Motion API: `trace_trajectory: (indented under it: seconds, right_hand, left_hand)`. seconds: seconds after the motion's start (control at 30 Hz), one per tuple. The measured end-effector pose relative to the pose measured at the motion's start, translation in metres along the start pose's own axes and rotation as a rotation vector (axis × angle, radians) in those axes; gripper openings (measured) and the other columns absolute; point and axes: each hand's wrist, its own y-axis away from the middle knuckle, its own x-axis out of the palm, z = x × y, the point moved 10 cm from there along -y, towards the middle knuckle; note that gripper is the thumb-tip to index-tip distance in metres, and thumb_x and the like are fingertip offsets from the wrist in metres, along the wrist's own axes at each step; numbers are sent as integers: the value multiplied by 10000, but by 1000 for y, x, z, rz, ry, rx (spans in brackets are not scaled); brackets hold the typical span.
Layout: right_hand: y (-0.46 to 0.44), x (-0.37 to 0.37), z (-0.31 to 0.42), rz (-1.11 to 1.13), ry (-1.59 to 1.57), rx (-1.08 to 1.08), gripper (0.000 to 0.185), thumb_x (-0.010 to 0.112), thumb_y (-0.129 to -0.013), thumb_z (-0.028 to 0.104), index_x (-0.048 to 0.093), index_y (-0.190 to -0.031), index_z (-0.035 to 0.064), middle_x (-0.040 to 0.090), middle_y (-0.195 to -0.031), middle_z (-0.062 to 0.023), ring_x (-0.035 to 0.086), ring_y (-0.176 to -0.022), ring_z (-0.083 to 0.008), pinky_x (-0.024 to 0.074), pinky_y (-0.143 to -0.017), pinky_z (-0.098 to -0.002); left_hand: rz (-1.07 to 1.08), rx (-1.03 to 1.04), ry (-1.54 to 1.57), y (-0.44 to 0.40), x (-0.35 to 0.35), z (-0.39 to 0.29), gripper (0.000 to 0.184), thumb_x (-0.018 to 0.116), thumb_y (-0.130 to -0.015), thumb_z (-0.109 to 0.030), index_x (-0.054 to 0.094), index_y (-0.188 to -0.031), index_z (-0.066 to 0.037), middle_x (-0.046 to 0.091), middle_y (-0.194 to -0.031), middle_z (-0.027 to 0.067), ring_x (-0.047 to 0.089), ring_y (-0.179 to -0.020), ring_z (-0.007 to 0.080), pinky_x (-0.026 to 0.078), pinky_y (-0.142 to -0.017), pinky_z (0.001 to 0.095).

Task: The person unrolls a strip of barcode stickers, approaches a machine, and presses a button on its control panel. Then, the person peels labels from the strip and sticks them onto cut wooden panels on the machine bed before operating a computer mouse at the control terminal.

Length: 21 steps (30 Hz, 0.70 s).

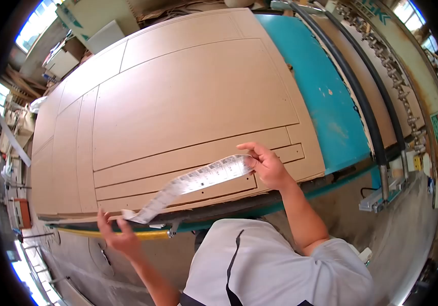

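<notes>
A long strip of printed labels hangs in a curve above the near edge of a brown board. Its upper right end is pinched between the thumb and fingers of my right hand. The lower left end droops close to my left hand, which is slightly blurred with its fingers apart; I see no hold on the strip there. Cut grooves divide the board into a large rectangle and several narrow pieces. The print on the labels is too small to read.
A blue surface shows past the board's right end. Two black hoses or bars and a machine frame stand at the right. Below the near edge runs a yellow tube. A white-and-brown box is at the back left.
</notes>
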Motion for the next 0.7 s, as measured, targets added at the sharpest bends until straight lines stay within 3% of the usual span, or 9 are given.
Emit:
trace_trajectory:
  seconds: [0.03,0.1,0.17,0.3,0.33,0.43,0.47,0.6,0.7]
  right_hand:
    - [-4,12,5,69,68,-9,283,551,-1028,50,591,-1309,53,623,-914,-5,574,-771,-76,510,-688,-248]
    - [-10,33,15,168,99,24,251,529,-1034,53,591,-1277,46,593,-886,-9,545,-739,-76,494,-655,-254]
    - [-11,63,12,348,137,87,206,525,-1036,74,594,-1227,40,592,-863,-21,540,-702,-84,480,-624,-259]
    - [-8,106,30,567,225,104,182,544,-1023,100,598,-1181,27,621,-798,-43,548,-649,-99,471,-600,-285]
    - [-10,109,32,593,260,36,193,572,-1010,102,606,-1180,18,640,-782,-51,555,-651,-95,463,-594,-289]
    - [-3,112,38,619,115,1,208,585,-991,75,603,-1193,26,570,-728,-11,519,-607,-62,444,-553,-254]
    - [0,109,43,623,57,22,264,614,-972,51,602,-1234,25,562,-720,2,512,-604,-57,429,-544,-245]
    - [8,92,38,520,-105,-3,325,639,-953,24,596,-1276,20,559,-719,10,509,-608,-51,422,-541,-239]
    - [7,66,37,295,-44,-80,317,677,-951,54,609,-1259,21,588,-767,11,516,-657,-54,422,-576,-231]
  left_hand:
    - [37,67,64,6,7,-32,490,623,-892,-25,575,-1379,4,648,-1284,142,626,-1135,285,472,-1011,386]
    - [326,319,107,21,45,-109,509,668,-864,-10,586,-1366,-2,639,-1324,162,604,-1238,324,451,-1066,404]
    - [568,274,313,39,89,-141,654,763,-820,-42,539,-1435,-44,588,-1393,181,571,-1273,376,460,-1070,421]
    - [828,171,563,62,152,-168,711,805,-828,-99,487,-1461,-49,579,-1393,186,565,-1277,367,465,-1064,435]
    - [819,97,635,63,155,-170,532,755,-872,-37,569,-1370,-10,646,-1311,167,619,-1224,301,464,-1050,369]
    - [877,-30,775,76,167,-154,358,690,-918,10,634,-1271,-3,659,-1282,139,626,-1192,239,478,-1017,344]
    - [823,-99,860,74,166,-154,211,691,-875,81,689,-1070,3,708,-1090,118,673,-1101,266,522,-930,348]
    - [796,-6,928,75,162,-161,113,652,-922,24,676,-1031,12,684,-1043,99,652,-1029,226,500,-901,324]
    - [909,-168,1048,90,171,-155,134,577,-992,-73,680,-1027,6,661,-1020,64,598,-958,179,455,-889,284]
